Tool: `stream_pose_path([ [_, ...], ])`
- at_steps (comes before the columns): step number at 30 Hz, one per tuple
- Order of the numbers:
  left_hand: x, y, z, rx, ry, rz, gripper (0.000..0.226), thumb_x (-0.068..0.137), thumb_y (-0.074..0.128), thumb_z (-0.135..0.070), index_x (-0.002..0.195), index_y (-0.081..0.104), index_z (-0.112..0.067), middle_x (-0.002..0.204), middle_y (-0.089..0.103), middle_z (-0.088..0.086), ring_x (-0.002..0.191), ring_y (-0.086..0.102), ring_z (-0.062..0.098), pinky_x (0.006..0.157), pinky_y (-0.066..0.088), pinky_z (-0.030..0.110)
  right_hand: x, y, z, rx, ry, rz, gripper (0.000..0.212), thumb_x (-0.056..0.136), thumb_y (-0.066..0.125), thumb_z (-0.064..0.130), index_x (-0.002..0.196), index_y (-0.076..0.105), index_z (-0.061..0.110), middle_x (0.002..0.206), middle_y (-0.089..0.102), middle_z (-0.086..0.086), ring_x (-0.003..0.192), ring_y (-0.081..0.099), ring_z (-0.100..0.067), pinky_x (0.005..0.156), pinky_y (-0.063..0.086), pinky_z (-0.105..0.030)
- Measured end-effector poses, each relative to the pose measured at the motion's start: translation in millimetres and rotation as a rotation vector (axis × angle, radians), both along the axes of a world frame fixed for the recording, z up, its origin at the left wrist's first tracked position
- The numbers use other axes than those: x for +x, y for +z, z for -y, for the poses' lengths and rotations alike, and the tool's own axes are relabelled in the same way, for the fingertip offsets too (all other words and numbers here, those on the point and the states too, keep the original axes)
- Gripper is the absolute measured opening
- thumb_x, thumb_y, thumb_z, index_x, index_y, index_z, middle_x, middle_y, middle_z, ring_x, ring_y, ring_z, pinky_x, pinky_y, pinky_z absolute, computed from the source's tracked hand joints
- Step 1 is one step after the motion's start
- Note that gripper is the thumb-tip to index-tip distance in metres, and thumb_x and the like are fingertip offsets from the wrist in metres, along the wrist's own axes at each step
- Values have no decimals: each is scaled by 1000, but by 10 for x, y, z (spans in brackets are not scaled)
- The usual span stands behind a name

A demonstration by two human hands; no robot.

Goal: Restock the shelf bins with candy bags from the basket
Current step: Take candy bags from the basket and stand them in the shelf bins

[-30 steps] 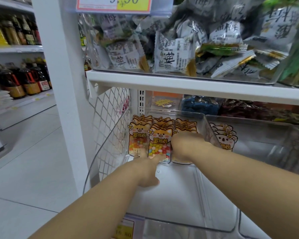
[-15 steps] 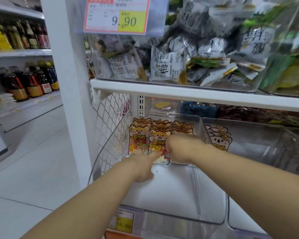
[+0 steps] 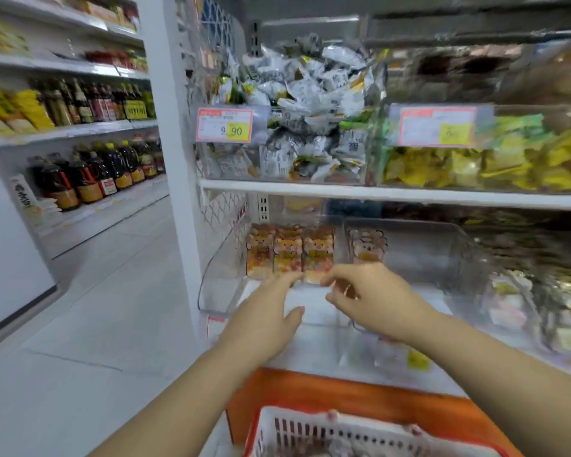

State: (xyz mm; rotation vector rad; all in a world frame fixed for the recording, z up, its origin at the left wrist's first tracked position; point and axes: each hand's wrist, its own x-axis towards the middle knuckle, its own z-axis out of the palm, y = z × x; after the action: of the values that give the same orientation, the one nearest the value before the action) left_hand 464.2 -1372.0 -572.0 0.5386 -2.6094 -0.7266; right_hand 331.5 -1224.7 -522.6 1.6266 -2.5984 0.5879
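Both hands are working at the clear bin point(image 3: 218, 275). The candy bags point(image 3: 289, 252) are standing upright in a row at its back. My left hand point(image 3: 267, 315) is reaching for the foot of the row, fingers point(image 3: 287, 280) straight and holding nothing. My right hand point(image 3: 376, 298) is hovering beside it, fingers loosely curled, empty as far as the blur shows. The basket point(image 3: 310, 427) is waiting below, near my waist. I judge the row wants squaring, so I'm aiming to press the bases back evenly and keep the bags from tipping forward.
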Motion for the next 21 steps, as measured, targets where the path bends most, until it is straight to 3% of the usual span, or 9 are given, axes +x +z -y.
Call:
stream_pose_path([
  [5,391,-304,-746,189,-12,-19,47,96,61,-26,141,49,-34,126,57,-10,105,60,11,93,52,35,373,-369,-789,-77,10,198,15,93,63,26,107,67,31,76,63,16,73,58,0,72,48,-27],
  [8,495,-772,-1075,200,-33,84,45,94,64,-24,138,53,-30,122,62,-7,97,62,14,85,53,35,514,-763,-1164,-66,-14,285,15,92,65,20,105,70,25,74,61,12,65,55,-3,68,47,-29],
  [10,537,-1161,-1255,225,-41,201,44,94,63,-28,137,53,-32,122,63,-7,96,62,13,80,52,33,553,-1096,-1383,-19,-48,319,17,92,65,20,108,71,24,74,59,13,63,52,-1,63,44,-23],
  [12,562,-1508,-1380,231,-60,338,45,96,60,-29,140,50,-32,128,61,-5,105,61,17,87,54,38,516,-1437,-1568,35,-108,352,19,92,64,20,108,71,24,74,58,15,65,52,2,61,39,-16],
  [16,653,-2038,-1416,82,-165,585,52,99,55,-32,148,40,-33,150,43,2,131,48,25,103,47,42,315,-2049,-1894,249,-240,419,22,93,61,24,114,68,23,97,69,5,85,61,-12,79,51,-28],
  [19,718,-2293,-1331,-40,-180,759,67,98,56,-36,156,22,-39,165,15,6,150,17,32,115,34,46,140,-2422,-2119,491,-264,385,31,91,60,26,122,66,22,118,68,-3,105,61,-21,92,50,-34],
  [21,733,-2391,-1301,-78,-199,872,72,99,53,-40,158,11,-40,167,-5,6,153,-2,35,119,27,52,40,-2613,-2231,607,-272,352,50,88,62,25,138,55,26,136,58,-4,125,53,-25,103,45,-35],
])
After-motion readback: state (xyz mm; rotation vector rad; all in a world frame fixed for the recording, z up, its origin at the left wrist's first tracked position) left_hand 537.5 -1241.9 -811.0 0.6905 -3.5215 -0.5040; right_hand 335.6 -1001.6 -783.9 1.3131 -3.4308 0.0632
